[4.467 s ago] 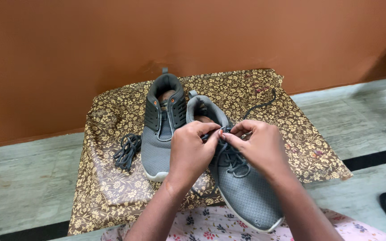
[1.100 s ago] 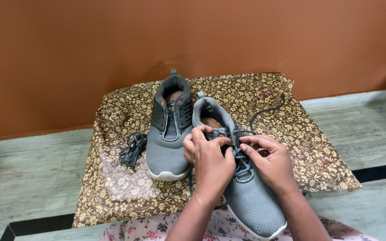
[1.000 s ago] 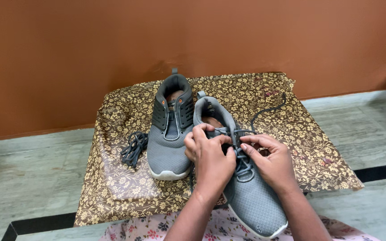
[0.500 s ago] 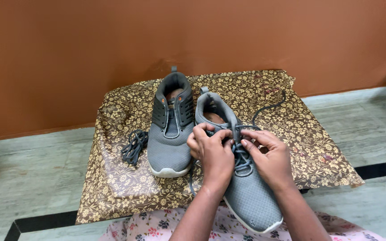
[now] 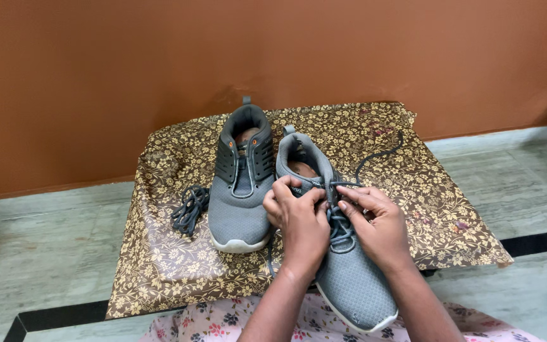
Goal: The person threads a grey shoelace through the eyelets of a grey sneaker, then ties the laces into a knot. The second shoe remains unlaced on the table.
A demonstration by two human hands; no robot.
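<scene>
Our left hand [image 5: 299, 218], right hand [image 5: 375, 221] both pinch lace [image 5: 340, 229] on shoe [image 5: 343, 266]; pull evenly toward 12 o'clock, seat each crossing flat.

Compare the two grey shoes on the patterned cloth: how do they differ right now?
The left shoe has no lace threaded in it; the right shoe carries a dark lace. The left shoe stands untouched, while the left hand and right hand work at the right shoe's lacing. The right shoe sits nearer the person, its toe past the cloth edge. Both are grey mesh with pale soles.
</scene>
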